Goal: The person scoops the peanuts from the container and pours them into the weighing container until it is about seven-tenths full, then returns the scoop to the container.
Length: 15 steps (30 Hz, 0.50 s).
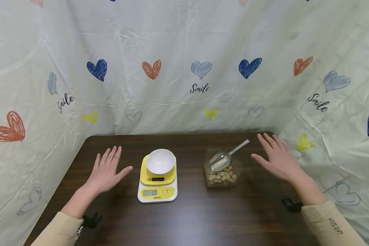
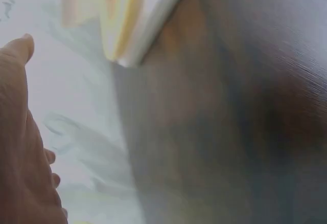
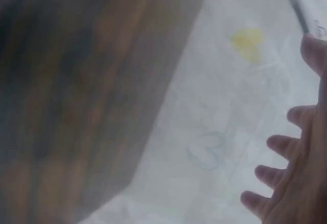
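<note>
In the head view a yellow and white kitchen scale (image 1: 158, 193) lies on the table, its display reading 0.0. On its platform sits a white bowl (image 1: 160, 162), with nothing seen inside. To the right, a clear plastic container (image 1: 211, 185) holds pistachio-like nuts (image 1: 223, 177). A metal scoop (image 1: 221, 160) rests in it, handle pointing up and right. My left hand (image 1: 106, 172) is left of the scale, fingers spread, holding nothing. Right of the container, my right hand (image 1: 278, 159) is likewise spread and holds nothing. The left wrist view catches the scale's edge (image 2: 134, 24), blurred.
The dark wooden table (image 1: 190, 218) has rounded far corners. A pale curtain (image 1: 172, 44) printed with hearts and "Smile" hangs behind it and along both sides. Black straps with small devices (image 1: 92, 220) are on both wrists.
</note>
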{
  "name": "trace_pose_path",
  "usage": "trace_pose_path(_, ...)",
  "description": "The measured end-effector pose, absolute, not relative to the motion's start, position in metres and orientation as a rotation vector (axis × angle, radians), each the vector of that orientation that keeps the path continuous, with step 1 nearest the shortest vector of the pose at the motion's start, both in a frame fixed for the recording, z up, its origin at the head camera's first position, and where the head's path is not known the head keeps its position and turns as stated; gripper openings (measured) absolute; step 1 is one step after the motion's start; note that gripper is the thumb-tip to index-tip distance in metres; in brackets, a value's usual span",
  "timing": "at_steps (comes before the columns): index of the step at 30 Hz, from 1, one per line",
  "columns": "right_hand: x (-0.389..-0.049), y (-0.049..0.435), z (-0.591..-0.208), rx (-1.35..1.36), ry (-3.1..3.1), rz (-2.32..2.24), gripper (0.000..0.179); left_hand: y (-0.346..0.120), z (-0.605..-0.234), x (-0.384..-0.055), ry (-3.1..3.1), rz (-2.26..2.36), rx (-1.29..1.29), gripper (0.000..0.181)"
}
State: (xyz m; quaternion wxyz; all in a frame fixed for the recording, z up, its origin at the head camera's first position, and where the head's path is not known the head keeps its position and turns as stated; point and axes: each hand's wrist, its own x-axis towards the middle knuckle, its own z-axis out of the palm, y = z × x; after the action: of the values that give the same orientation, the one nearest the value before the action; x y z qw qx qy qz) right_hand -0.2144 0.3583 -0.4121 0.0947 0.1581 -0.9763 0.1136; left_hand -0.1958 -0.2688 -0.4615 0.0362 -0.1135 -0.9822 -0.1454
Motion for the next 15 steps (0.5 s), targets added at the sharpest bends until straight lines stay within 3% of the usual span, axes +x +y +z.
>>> trace_pose_path(15,-0.212,0.326,-0.361,0.719,-2.787,0.304,0.073,-0.190,-0.397,-0.182,-2.910,-0.568,-0.754,0.102)
